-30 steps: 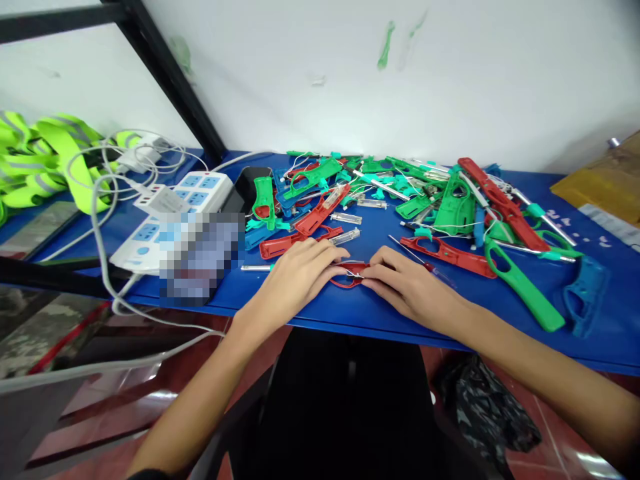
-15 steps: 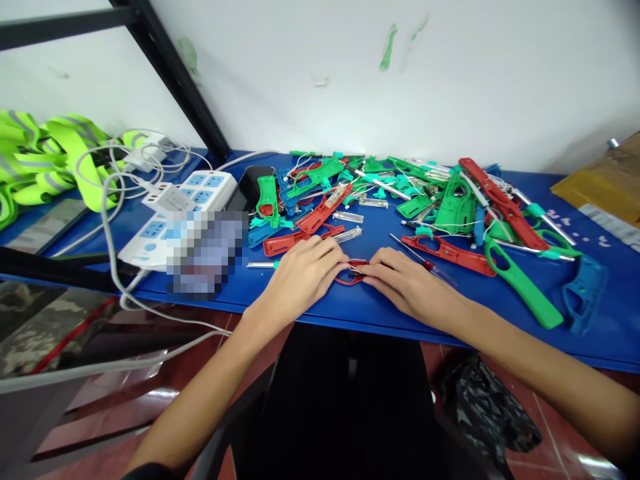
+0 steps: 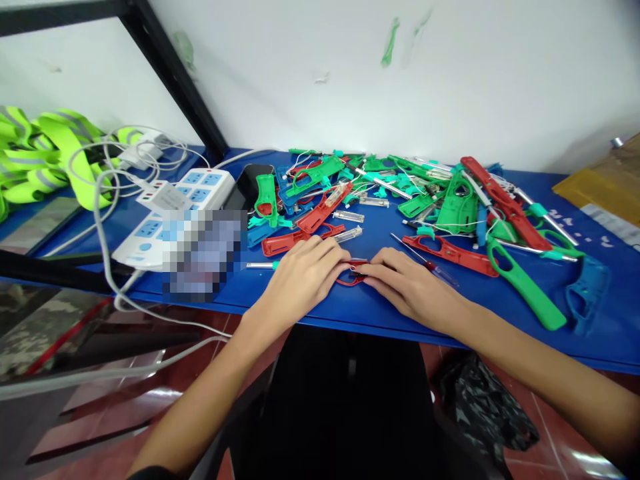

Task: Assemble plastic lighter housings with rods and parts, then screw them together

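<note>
Both hands meet over a red lighter casing (image 3: 351, 281) near the front of the blue table. My left hand (image 3: 311, 267) is closed on the casing's left end, with a thin white wire at its fingertips. From the other side, my right hand (image 3: 407, 280) pinches the casing's right part, close to a small dark piece. Much of the casing is hidden under the fingers. Just behind the right hand lies a screwdriver (image 3: 440, 272) with a clear reddish handle. A metal tube (image 3: 260, 265) with a turquoise collar lies left of my left hand.
Green, red and blue lighter casings (image 3: 453, 203) with wires and metal tubes are heaped along the back. A power strip (image 3: 150, 233) and cables occupy the left, beside neon reflective straps (image 3: 65, 153). A cardboard box (image 3: 610, 180) stands far right. The table's front edge (image 3: 350, 325) runs below my wrists.
The view has shifted very slightly. Both hands keep nearly the same place and grip on the red casing.
</note>
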`<state>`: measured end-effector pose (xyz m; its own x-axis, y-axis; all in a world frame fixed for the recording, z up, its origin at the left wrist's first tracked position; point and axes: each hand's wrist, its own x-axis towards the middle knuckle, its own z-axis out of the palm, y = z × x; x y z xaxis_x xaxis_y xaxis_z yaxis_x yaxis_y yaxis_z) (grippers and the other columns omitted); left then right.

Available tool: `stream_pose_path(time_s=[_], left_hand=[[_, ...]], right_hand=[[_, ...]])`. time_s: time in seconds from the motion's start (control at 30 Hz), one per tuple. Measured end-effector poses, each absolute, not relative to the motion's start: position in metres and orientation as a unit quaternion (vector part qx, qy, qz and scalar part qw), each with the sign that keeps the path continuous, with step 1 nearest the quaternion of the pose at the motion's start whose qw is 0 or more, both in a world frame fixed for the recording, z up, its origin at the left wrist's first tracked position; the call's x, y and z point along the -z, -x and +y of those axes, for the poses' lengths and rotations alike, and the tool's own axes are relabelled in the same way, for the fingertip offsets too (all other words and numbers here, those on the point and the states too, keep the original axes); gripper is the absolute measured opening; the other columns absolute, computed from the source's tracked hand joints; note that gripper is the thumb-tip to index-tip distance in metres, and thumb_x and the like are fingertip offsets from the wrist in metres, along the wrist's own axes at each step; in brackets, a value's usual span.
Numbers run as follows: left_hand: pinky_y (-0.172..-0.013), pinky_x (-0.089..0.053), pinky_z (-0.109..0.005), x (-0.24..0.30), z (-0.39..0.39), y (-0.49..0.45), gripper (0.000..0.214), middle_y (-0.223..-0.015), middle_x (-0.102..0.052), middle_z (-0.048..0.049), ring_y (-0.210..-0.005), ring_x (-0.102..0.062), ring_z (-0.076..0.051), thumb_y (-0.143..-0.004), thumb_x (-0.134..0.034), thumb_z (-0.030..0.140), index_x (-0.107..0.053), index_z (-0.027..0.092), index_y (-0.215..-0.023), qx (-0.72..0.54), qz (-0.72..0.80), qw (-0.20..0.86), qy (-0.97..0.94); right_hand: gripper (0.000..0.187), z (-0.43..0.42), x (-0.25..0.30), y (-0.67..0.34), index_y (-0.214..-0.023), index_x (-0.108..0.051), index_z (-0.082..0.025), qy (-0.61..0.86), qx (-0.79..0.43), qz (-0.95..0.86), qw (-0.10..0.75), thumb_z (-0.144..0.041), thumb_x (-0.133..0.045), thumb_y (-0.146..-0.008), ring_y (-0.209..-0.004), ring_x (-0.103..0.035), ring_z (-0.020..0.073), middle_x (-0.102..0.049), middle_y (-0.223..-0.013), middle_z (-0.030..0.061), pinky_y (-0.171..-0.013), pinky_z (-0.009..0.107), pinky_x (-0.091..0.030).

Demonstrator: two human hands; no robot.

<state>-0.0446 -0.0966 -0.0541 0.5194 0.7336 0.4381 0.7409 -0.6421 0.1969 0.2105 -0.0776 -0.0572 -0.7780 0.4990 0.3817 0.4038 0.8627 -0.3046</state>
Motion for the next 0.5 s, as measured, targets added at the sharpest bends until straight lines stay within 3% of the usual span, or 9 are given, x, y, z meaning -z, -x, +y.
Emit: stream_pose_path(time_s=[0.23, 0.5], left_hand=[[-0.090, -0.056, -0.039, 0.056, -0.103, 0.054, 0.019, -0.116, -0.082, -0.0078, -0.101, -0.073, -0.023, -0.113, -0.058, 0.025, -0.075, 0.018, -0.118, 0.274, -0.387, 0.044, 0.879], [-0.092, -0.059, -0.040, 0.060, -0.107, 0.060, 0.018, -0.115, -0.083, -0.0079, -0.101, -0.075, -0.022, -0.110, -0.063, 0.026, -0.074, 0.017, -0.122, 0.321, -0.408, 0.029, 0.854]], right_hand=[[0.030, -0.077, 0.058, -0.211, -0.131, -0.072, -0.017, 0.236, -0.107, -0.934, 0.245, -0.025, -0.047, -0.117, -0.091, -0.063, 0.0225, -0.066, -0.102, 0.0103, -0.083, 0.037, -0.058], [0.036, -0.079, 0.056, -0.212, -0.142, -0.068, -0.018, 0.243, -0.073, -0.946, 0.202, -0.021, -0.042, -0.117, -0.093, -0.063, 0.0229, -0.067, -0.108, 0.0116, -0.084, 0.038, -0.058]])
